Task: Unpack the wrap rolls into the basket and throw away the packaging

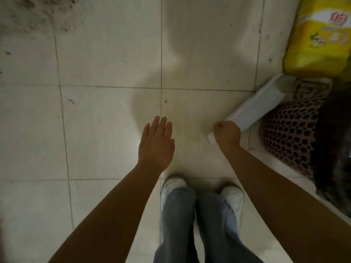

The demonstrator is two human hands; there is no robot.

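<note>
While my right hand (227,134) clenches the white box (254,109) over the perforated bin (290,137), left hand (156,143) splayed empty, it may tip onto the floor (106,114) beside the rim.

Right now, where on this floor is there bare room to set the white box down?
Bare tile floor runs ahead of the open left hand and off to the left, and between both hands. The right is crowded: the right hand grips the white box beside the perforated basket, with the yellow package beyond.
</note>
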